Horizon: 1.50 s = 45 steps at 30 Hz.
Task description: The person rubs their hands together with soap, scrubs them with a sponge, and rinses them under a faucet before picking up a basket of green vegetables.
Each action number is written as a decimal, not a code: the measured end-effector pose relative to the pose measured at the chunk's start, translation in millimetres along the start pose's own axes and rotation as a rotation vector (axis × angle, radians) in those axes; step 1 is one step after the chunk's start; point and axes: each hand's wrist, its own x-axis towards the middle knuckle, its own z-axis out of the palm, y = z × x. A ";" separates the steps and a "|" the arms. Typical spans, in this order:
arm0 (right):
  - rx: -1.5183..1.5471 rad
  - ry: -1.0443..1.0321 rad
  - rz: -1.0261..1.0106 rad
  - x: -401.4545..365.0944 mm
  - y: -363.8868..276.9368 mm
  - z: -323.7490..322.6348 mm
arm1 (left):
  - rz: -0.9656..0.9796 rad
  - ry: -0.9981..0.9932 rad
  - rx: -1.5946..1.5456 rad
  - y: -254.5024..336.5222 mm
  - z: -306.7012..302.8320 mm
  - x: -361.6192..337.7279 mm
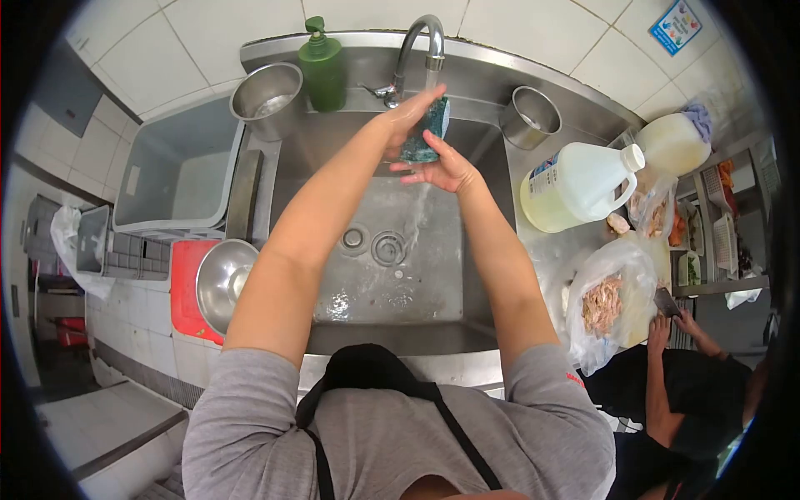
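Note:
Under the curved faucet (pixel 425 42), water runs over a dark green scouring pad (pixel 421 146) between my two hands. My left hand (pixel 406 123) is on the pad's left side, its fingers reaching up beside the stream. On the pad's right edge rests the thumb of my right hand (pixel 446 164), with the other fingers spread below it. Part of the pad is hidden behind my left hand. Water falls from the hands into the steel sink (pixel 425 287), near its drain (pixel 388 248).
Left of the sink are a green pump bottle (pixel 322 71), a metal pot (pixel 268 100), a grey bin (pixel 179 162) and a metal bowl (pixel 223 283). Right are a metal cup (pixel 531 117), a large jug (pixel 571 187) and a bag of meat (pixel 603 304). A co-worker's hands (pixel 671 327) hold a cleaver.

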 end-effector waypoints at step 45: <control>-0.566 0.624 -0.424 40.8 26.7 -3.2 | 0.493 0.298 0.018 -22.4 2.0 10.4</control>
